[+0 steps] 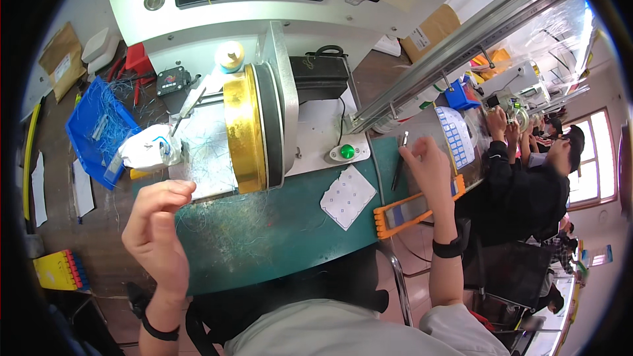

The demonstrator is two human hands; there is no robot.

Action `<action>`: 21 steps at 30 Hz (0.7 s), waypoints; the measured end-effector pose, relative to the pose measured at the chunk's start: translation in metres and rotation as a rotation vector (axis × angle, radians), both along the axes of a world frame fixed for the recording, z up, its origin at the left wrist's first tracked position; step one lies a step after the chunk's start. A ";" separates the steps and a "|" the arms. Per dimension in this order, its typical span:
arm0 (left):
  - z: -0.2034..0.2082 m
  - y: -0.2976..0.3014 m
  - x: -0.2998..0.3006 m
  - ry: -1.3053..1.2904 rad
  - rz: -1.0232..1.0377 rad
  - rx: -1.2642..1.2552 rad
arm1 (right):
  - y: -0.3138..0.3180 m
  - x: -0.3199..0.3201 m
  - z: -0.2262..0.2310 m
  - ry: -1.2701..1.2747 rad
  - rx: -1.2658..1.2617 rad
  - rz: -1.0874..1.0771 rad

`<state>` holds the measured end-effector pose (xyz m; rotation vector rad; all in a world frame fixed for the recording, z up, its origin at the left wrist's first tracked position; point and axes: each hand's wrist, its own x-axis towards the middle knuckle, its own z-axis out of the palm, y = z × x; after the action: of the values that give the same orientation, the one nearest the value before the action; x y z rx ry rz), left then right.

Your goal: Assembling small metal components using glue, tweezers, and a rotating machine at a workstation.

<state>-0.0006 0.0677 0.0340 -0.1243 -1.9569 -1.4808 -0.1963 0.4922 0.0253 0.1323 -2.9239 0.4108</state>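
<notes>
My left hand [158, 234] is raised over the near left side of the bench. Its fingers are bent, with the thumb apart from them, and nothing shows between. Just beyond it lies a white wrapped bundle [153, 147] with blue strands on it. A gold-rimmed wheel [244, 135] on a metal bracket stands in the middle, with fine strands scattered on the white plate [201, 148] beside it. My right hand [427, 168] is over the right part of the green mat, fingers curled. Its thumb overlaps a slim dark pen-like tool [396, 175]; whether it grips the tool is unclear.
A blue tray [95, 115] of tangled blue fibres lies at left. A white card [348, 196] and an orange-ended holder [412, 214] rest on the green mat [283, 237]. A green button [347, 151] sits on the machine base. A metal rail [461, 46] crosses diagonally; people work at right.
</notes>
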 end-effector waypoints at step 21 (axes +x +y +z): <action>0.018 -0.054 -0.031 0.307 0.091 -0.737 | 0.044 0.064 0.098 -0.229 -1.272 0.274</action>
<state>-0.0311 0.0141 0.0524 -0.5385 -2.1122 -0.5783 -0.1326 0.5364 0.1237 0.2900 -2.2316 2.2565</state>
